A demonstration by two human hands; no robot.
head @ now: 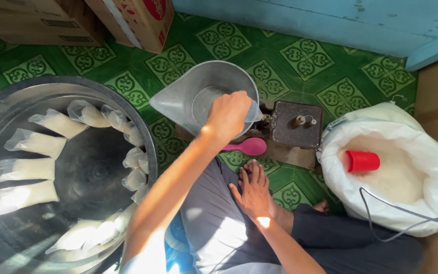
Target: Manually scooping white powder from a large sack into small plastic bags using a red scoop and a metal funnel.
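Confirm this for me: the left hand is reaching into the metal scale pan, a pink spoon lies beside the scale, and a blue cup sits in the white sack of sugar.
One detail is wrong: the cup in the white sack is red, not blue, as the head view shows. The rest stands: the left hand reaches into the metal scale pan, and the pink spoon lies beside the scale.

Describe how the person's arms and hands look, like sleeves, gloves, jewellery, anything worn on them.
Both arms are bare along all that shows, with no sleeve in view. The left hand and the right hand wear no gloves, and no watch, bracelet or ring can be seen on them. Bright sunlight falls in patches on the left forearm. Any sleeve higher up is out of view.
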